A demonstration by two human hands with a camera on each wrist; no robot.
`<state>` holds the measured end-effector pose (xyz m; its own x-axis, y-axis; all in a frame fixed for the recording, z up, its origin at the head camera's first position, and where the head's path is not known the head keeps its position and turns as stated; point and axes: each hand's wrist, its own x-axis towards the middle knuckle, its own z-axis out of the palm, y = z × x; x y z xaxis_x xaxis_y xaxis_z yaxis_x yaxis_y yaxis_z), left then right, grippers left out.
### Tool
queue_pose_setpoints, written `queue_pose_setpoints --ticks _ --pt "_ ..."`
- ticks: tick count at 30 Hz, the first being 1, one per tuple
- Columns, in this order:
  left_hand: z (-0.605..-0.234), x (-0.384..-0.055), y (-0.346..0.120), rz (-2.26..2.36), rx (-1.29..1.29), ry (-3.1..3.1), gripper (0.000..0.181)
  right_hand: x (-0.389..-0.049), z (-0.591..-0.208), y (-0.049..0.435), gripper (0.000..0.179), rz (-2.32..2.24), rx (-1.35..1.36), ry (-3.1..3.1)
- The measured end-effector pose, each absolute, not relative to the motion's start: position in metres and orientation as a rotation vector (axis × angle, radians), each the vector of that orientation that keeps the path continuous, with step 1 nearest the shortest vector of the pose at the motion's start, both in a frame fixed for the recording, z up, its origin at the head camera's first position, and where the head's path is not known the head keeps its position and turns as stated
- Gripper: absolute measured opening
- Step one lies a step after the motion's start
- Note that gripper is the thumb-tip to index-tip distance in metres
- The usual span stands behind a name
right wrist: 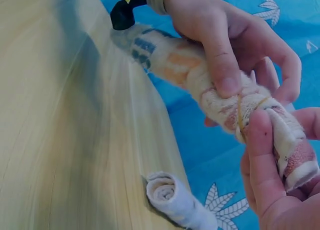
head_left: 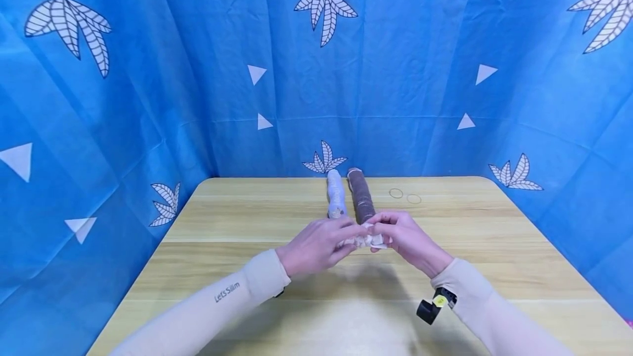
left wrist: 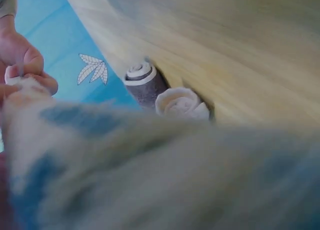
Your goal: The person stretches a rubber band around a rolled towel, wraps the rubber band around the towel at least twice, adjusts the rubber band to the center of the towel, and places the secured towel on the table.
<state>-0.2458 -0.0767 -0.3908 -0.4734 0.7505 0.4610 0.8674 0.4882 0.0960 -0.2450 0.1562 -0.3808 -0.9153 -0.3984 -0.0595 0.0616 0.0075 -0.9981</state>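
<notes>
Both hands hold a rolled towel (right wrist: 182,65), pale with blue, orange and reddish patches, lifted above the table. A thin yellowish rubber band (right wrist: 240,112) loops around the roll near one end. My left hand (head_left: 316,243) grips the roll, its thumb pressed along the side beside the band. With thumb and fingers, my right hand (head_left: 407,240) pinches the reddish end, where a folded white flap (right wrist: 284,140) stands out. In the left wrist view the blurred roll fills the foreground and hides most of my left hand.
Beyond the hands, a lavender rolled towel (head_left: 336,191) and a dark brown rolled towel (head_left: 361,194) lie side by side on the wooden table (head_left: 237,224). Two thin rings (head_left: 395,193) lie to their right. A blue patterned curtain (head_left: 410,70) surrounds the table's back and sides.
</notes>
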Motion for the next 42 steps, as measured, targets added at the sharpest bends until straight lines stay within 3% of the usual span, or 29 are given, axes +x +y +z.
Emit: queue_pose_setpoints --ticks 6,11,17,24,28,36,42 --pt "-0.387 -0.245 -0.072 -0.354 -1.377 -2.396 0.031 -0.247 -0.384 0.153 0.011 -1.943 -0.333 2.004" --pt "-0.392 -0.245 -0.071 -0.337 -1.415 -2.351 0.011 -0.246 -0.386 0.151 0.01 -1.936 -0.334 2.003" --pt "-0.391 -0.246 -0.077 -0.621 -1.444 -2.444 0.017 -0.243 -0.38 0.154 0.012 -1.92 -0.323 2.015" --pt "-0.385 -0.252 -0.082 -1.15 -1.339 -2.667 0.016 -0.233 -0.369 0.162 0.036 -1.585 -0.756 2.448" --pt "-0.383 -0.256 -0.085 -1.288 -1.327 -2.696 0.019 -0.23 -0.364 0.159 0.032 -1.381 -0.902 2.661" --pt "-0.392 -0.253 -0.078 -1.323 -1.321 -2.628 0.016 -0.234 -0.368 0.15 0.006 -1.469 -0.711 2.632" --pt "-0.398 -0.248 -0.072 -0.874 -1.281 -2.434 0.027 -0.242 -0.371 0.15 0.009 -1.647 -0.573 2.454"
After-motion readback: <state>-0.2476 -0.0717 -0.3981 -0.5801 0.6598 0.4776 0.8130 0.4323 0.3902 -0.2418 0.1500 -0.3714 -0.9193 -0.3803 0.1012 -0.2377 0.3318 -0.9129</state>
